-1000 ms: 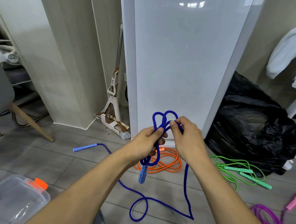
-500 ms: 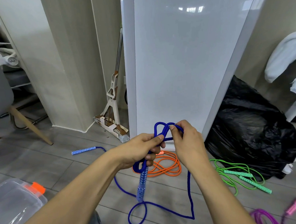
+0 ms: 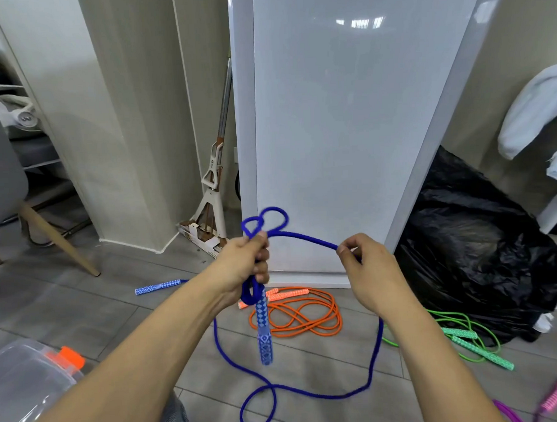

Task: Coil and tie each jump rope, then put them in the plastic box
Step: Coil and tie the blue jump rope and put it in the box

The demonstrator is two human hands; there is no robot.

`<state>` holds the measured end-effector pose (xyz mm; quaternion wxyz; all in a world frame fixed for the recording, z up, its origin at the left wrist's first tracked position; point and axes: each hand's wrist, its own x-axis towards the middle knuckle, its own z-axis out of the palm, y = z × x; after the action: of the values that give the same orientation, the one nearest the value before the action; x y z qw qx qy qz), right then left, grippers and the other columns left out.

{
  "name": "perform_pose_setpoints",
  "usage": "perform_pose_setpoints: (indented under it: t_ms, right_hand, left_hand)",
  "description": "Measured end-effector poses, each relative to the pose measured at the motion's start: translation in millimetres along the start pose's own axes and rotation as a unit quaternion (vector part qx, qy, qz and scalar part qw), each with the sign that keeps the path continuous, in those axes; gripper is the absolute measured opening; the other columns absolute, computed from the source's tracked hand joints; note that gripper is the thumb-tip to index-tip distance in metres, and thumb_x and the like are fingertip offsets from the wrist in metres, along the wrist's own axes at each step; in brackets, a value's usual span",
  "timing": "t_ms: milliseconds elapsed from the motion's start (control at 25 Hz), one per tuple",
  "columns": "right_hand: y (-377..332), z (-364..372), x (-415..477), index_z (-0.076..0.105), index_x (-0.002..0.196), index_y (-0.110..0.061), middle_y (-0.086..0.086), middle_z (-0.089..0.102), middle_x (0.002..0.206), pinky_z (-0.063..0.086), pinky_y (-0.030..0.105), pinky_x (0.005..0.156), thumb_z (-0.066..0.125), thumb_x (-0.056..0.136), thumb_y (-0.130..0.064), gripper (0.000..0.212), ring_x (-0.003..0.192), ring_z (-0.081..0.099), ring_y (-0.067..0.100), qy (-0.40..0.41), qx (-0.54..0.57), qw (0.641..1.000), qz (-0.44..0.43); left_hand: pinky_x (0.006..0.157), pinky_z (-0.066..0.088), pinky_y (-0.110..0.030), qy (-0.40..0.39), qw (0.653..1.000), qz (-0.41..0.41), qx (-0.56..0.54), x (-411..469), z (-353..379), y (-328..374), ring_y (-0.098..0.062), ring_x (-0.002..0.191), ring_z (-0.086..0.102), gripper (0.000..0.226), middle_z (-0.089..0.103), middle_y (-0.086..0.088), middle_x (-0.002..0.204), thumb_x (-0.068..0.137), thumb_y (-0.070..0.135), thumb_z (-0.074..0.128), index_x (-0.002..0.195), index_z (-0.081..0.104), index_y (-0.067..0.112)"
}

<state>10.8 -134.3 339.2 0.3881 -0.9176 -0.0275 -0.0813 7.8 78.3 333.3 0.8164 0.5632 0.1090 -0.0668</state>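
A: What could spoil this?

B: The blue jump rope (image 3: 304,238) shows small loops at twelve o'clock of the fist. A slack grip would let them spring apart, and the floor loop at six could kink.

A: Where is it held?

B: The left hand (image 3: 244,264) clenches the bundle, its handle (image 3: 264,327) dangling toward six. At three o'clock the right hand (image 3: 367,264) pinches the strand. The plastic box (image 3: 28,385) sits at eight.

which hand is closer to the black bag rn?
Right. The right hand, pinching the blue rope, sits just left of the black bag; the left hand grips the rope's loops farther left.
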Motion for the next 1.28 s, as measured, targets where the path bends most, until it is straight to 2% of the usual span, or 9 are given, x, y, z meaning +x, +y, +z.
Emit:
perform_pose_setpoints:
  t_ms: [120,200,280,400,560,680,840,1080,1280]
  right_hand:
    - [12.8,-10.1,5.1,0.068,0.091,-0.023,-0.004,0.066,0.082,0.04,0.029,0.064,0.05,0.101,-0.037,0.025,0.076,0.058,0.017,-0.079,-0.081,0.994,0.012]
    - [18.5,-20.0,6.3,0.068,0.086,-0.026,-0.006,0.064,0.08,0.039,0.023,0.059,0.048,0.102,-0.036,0.026,0.073,0.057,0.013,-0.126,-0.117,0.985,0.006]
    - [15.8,-21.3,4.7,0.066,0.085,-0.025,-0.008,0.058,0.07,0.032,0.017,0.052,0.047,0.102,-0.028,0.026,0.063,0.051,0.009,-0.112,-0.086,0.99,-0.013]
    - [-4.8,-3.2,-3.6,0.061,0.084,-0.022,-0.007,0.051,0.056,0.032,0.023,0.05,0.046,0.101,-0.024,0.023,0.049,0.045,0.006,-0.039,0.009,0.999,-0.037]
    - [-27.6,34.3,-20.3,0.056,0.089,-0.024,-0.007,0.062,0.069,0.042,0.032,0.061,0.045,0.102,-0.029,0.018,0.064,0.056,0.006,-0.062,0.032,0.993,-0.096]
    - [-29.3,50.2,-26.9,0.053,0.096,-0.028,-0.005,0.067,0.082,0.049,0.04,0.068,0.039,0.104,-0.037,0.018,0.077,0.06,0.02,-0.099,-0.005,0.989,-0.111]
    - [-28.7,51.0,-29.2,0.05,0.101,-0.027,-0.004,0.065,0.087,0.045,0.039,0.065,0.034,0.105,-0.036,0.019,0.079,0.058,0.023,-0.088,-0.068,0.981,-0.159]
    - [-26.9,49.2,-30.1,0.049,0.117,-0.031,-0.002,0.066,0.095,0.039,0.037,0.063,0.036,0.104,-0.036,0.019,0.087,0.06,0.026,-0.098,-0.143,0.967,-0.184]
    - [-25.9,49.6,-32.4,0.044,0.097,-0.029,0.0,0.062,0.083,0.047,0.042,0.068,0.034,0.105,-0.039,0.017,0.078,0.054,0.027,-0.127,-0.106,0.977,-0.138]
  left_hand:
    - [0.035,0.031,-0.017,0.15,0.983,0.054,-0.089,11.7,-11.8,5.9,-0.006,0.032,0.028,0.029,0.036,0.006,0.046,0.106,0.023,0.042,0.079,0.048,0.012]
    - [0.037,0.033,-0.018,0.2,0.969,0.065,-0.128,14.3,-19.8,9.6,-0.006,0.032,0.029,0.029,0.037,0.005,0.047,0.106,0.023,0.042,0.079,0.048,0.012]
    - [0.04,0.038,-0.022,0.19,0.973,0.056,-0.121,15.1,-20.8,7.6,-0.008,0.035,0.034,0.027,0.042,0.001,0.054,0.106,0.02,0.04,0.082,0.048,0.011]
    - [0.048,0.051,-0.03,0.126,0.988,0.03,-0.086,10.2,-5.9,-1.3,-0.015,0.043,0.052,0.015,0.06,-0.009,0.071,0.106,0.012,0.039,0.096,0.049,0.006]
    - [0.056,0.061,-0.037,0.057,0.998,0.017,-0.031,-2.2,18.9,-12.7,-0.026,0.064,0.072,0.014,0.072,-0.017,0.087,0.106,0.011,0.04,0.109,0.049,0.001]
    - [0.058,0.055,-0.031,0.075,0.997,0.02,0.019,-4.8,24.7,-20.1,-0.019,0.066,0.064,0.018,0.065,-0.011,0.079,0.102,0.013,0.05,0.112,0.055,-0.001]
    - [0.066,0.054,-0.034,0.076,0.997,-0.014,0.015,-3.0,21.5,-23.1,-0.024,0.077,0.063,0.026,0.065,-0.022,0.092,0.101,0.014,0.053,0.117,0.058,-0.006]
    - [0.05,0.051,-0.025,0.043,0.996,-0.03,0.075,-10.6,20.4,-17.7,-0.017,0.059,0.059,0.018,0.06,-0.011,0.073,0.101,0.014,0.052,0.102,0.062,-0.001]
    - [0.059,0.06,-0.038,0.108,0.985,0.016,-0.13,1.6,14.9,-4.7,-0.025,0.058,0.066,0.015,0.06,-0.011,0.072,0.106,0.009,0.038,0.099,0.05,0.003]
